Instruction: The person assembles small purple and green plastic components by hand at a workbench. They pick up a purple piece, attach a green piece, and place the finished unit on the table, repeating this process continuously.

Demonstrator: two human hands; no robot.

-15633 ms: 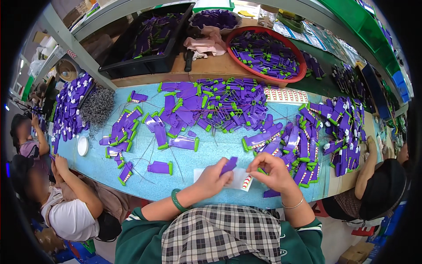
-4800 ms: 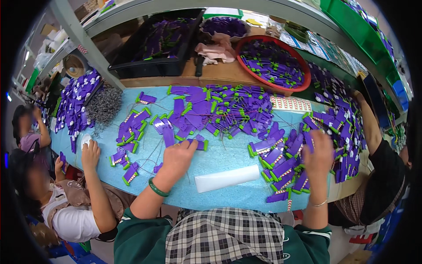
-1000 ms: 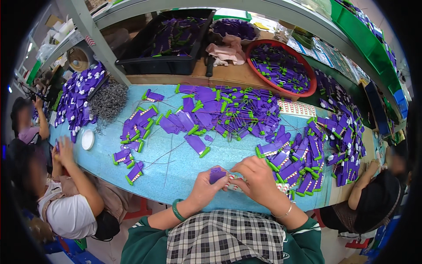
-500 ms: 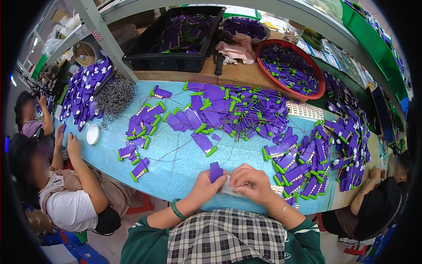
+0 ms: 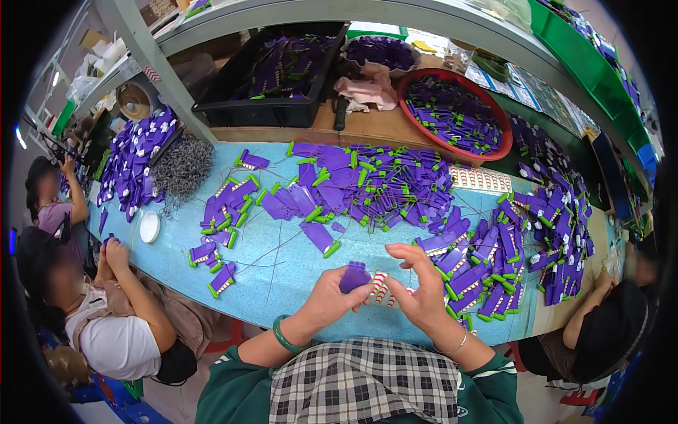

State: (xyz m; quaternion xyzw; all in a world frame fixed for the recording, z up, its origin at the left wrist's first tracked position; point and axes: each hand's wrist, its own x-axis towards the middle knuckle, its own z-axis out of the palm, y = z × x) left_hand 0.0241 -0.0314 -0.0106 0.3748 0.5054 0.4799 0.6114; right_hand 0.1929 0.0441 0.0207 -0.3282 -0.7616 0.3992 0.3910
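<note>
Purple piece (image 5: 355,276) pinched in the left hand (image 5: 335,295), over the near edge of the table (image 5: 261,300).
Right hand (image 5: 418,288) has thumb and forefinger spread, just beside a red-and-white sticker strip (image 5: 380,284).

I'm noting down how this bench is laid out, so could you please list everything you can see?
purple piece: one, purple, in the left hand
sticker strip: one, white and red, between the hands
table: one, blue, centre
green-ended pieces: many, purple and green, piled across the table
sticker sheet: one, white and red, table's back right
wire tangle: one, grey, left
dish: one, white, left
tray: one, black, back left
cloth: one, pink, back centre
basin: one, red, back right
bin: one, green, upper right
co-workers: at least three, two left, one right
apron: one, black-and-white plaid, bottom centre
bracelets: two, green and silvery, one per wrist
hands: two, bare, centre; right hand with thumb and forefinger apart
</note>
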